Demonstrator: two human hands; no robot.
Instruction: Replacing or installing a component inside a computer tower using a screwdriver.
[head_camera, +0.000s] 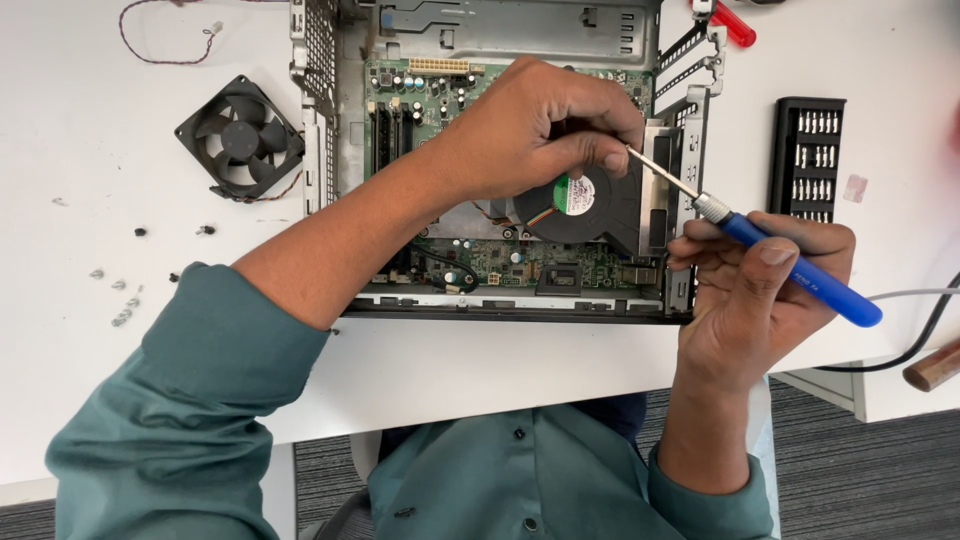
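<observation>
I see my right hand (765, 285) at about four o'clock, fingers curled around the blue handle of a screwdriver (770, 255). The screwdriver lies slanted, its handle end toward four o'clock and its thin metal shaft running up toward ten o'clock, over the right wall of the open computer case (500, 305). My left hand (545, 125) sits near the centre, just above the round black blower fan (580, 205), with the fingers bunched together and pinching the tip end of the shaft; I cannot tell what the tip itself touches, because the fingers cover it. My left forearm crosses the green motherboard (440, 85) from seven o'clock.

The case lies flat on the white tabletop (60, 120), open side up. At nine o'clock a loose square black fan (240, 138) rests on the tabletop, well apart from the case, its thin wire (165, 55) looping toward eleven o'clock. A few small screws (122, 300) are scattered near eight o'clock. At two o'clock stands a black bit holder (808, 158) with rows of metal bits, just beside the case. A red tool handle (733, 22) shows at one o'clock, and dark and grey cables (915, 310) trail off at four o'clock.
</observation>
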